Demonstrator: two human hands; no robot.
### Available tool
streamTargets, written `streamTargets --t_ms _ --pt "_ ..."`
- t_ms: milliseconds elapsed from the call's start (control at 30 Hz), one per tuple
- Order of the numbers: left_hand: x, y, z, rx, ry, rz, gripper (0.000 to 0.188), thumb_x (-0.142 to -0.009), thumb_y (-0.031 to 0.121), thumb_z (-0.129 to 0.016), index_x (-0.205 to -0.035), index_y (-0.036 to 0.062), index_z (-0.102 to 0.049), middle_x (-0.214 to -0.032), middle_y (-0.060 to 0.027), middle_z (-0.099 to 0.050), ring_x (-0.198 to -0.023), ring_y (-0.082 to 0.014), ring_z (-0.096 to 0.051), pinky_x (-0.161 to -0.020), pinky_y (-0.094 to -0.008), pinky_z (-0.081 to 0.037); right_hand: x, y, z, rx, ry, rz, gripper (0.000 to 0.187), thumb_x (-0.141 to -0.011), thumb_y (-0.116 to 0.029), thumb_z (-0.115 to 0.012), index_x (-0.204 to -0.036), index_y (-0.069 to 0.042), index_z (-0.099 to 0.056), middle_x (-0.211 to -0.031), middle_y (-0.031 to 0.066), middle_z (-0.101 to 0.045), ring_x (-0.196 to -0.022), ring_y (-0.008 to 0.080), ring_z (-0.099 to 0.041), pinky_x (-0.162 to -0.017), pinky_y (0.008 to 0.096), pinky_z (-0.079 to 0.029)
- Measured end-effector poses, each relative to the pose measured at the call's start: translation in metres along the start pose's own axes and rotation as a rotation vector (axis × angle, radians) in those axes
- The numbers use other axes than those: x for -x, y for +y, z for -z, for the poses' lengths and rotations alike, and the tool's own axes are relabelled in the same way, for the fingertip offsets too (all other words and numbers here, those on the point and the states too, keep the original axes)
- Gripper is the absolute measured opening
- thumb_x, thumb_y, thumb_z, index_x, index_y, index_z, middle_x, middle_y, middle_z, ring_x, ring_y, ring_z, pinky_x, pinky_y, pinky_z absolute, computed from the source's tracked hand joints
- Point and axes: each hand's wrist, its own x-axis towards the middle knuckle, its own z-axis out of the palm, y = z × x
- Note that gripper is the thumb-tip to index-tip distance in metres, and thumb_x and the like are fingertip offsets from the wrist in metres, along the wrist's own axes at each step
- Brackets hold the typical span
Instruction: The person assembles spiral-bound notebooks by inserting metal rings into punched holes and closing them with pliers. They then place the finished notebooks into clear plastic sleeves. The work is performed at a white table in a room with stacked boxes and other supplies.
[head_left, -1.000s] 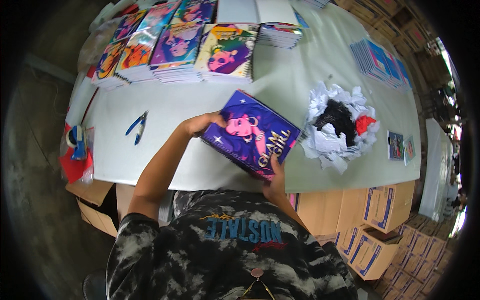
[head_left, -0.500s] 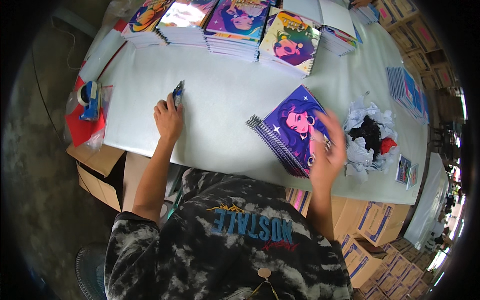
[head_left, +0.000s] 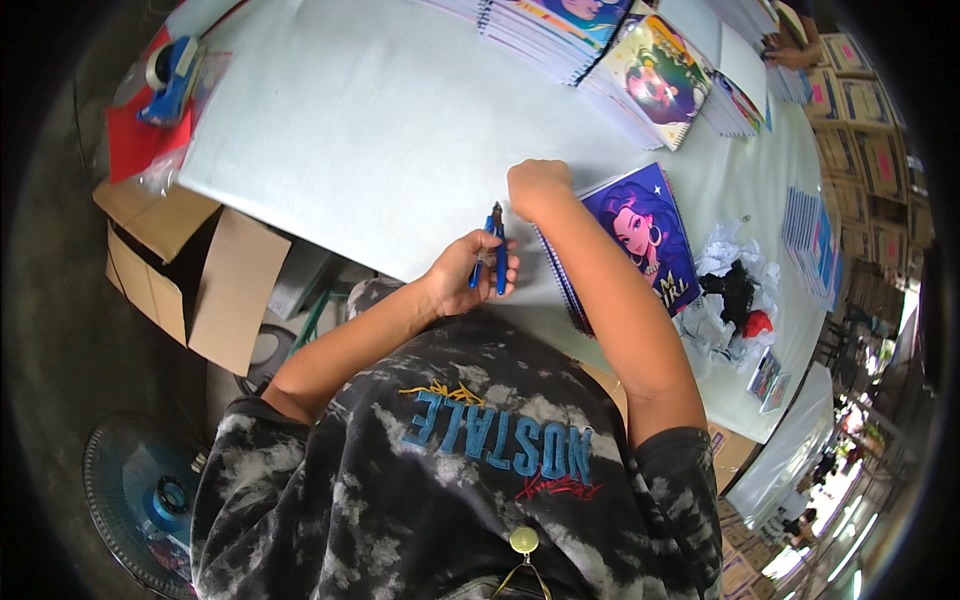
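The left hand (head_left: 468, 270), palm turned up, grasps a pair of blue-handled pliers (head_left: 502, 262), its fingers curled around the grips and the tips pointing away from the body, just short of the right hand. That hand sits over the near edge of the pale table (head_left: 330, 130), its forearm reaching in from beyond the rim. The right hand (head_left: 540, 188) is curled with its back uppermost; its fingertips are hidden, so whether it grips anything cannot be told. Just to its right lies a spiral-bound purple notebook (head_left: 652, 230), slanted, its coil side facing the left hand and its lower end close to the table's near edge; the right forearm crosses above it and covers part of the cover. The widest open room is bare tabletop left of and beyond both hands, reaching as far as the blue tape dispenser (head_left: 172, 90) at the left edge. Beyond the right hand and to its right, room narrows: notebook stacks (head_left: 658, 78) stand past it, and crumpled white paper (head_left: 712, 335) lies on the notebook's far side. Below the table's edge, left of the left hand, an open carton (head_left: 238, 290) shows its flaps.
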Motion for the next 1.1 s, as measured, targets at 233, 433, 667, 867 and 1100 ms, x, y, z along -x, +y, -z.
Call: streamTargets --t_ms 233,433,667,867,1100 --pt "-0.003 -0.016 -0.015 -0.123 0.021 0.115 0.039 -0.091 0.036 -0.035 -0.108 0.0055 -0.052 -0.093 -0.009 -0.057 -0.087 -0.0208 -0.058 -0.084 -0.0424 -0.046 -0.001 0.011 0.002 -0.032 0.034 0.11 0.02 -0.074 -0.008 -0.058 -0.089 -0.008 -0.07 -0.092 0.012 -0.068 -0.086 0.0251 -0.066 -0.071 0.0355 -0.052" --pt "-0.01 -0.009 -0.022 -0.178 0.07 0.13 0.037 -0.092 0.036 -0.034 -0.107 0.0073 -0.052 -0.09 -0.0059 -0.056 -0.083 -0.0182 -0.057 -0.079 -0.0402 -0.046 0.006 0.009 0.014 -0.076 0.025 0.084 0.018 -0.072 -0.007 -0.062 -0.087 -0.008 -0.07 -0.094 0.0108 -0.068 -0.087 0.0238 -0.066 -0.07 0.0334 -0.051" --pt "-0.002 -0.006 -0.022 -0.524 0.151 0.111 0.045 -0.095 0.046 -0.032 -0.106 0.0056 -0.049 -0.083 -0.0048 -0.054 -0.075 -0.0156 -0.055 -0.066 -0.0344 -0.049 -0.001 0.009 0.009 -0.123 0.014 0.061 0.025 -0.07 -0.017 -0.067 -0.092 -0.004 -0.067 -0.095 0.0174 -0.066 -0.09 0.0293 -0.064 -0.077 0.0374 -0.051" --pt "-0.005 -0.004 -0.024 -0.449 0.034 0.138 0.053 -0.094 0.05 -0.031 -0.115 0.0039 -0.045 -0.092 -0.0069 -0.054 -0.094 -0.0219 -0.058 -0.083 -0.0465 -0.046 -0.023 0.02 -0.006 -0.222 -0.055 0.185 0.021 -0.07 -0.016 -0.064 -0.088 -0.005 -0.065 -0.087 0.017 -0.066 -0.083 0.0295 -0.063 -0.074 0.0377 -0.049" --pt "0.001 -0.004 -0.022 -0.42 0.068 0.187 0.047 -0.094 0.046 -0.036 -0.114 0.0052 -0.046 -0.094 -0.0066 -0.054 -0.093 -0.0215 -0.057 -0.086 -0.0499 -0.044 -0.026 0.023 -0.005 -0.263 -0.09 0.178 0.017 -0.065 -0.01 -0.071 -0.08 -0.004 -0.065 -0.081 0.0161 -0.066 -0.077 0.0278 -0.063 -0.07 0.0355 -0.05"
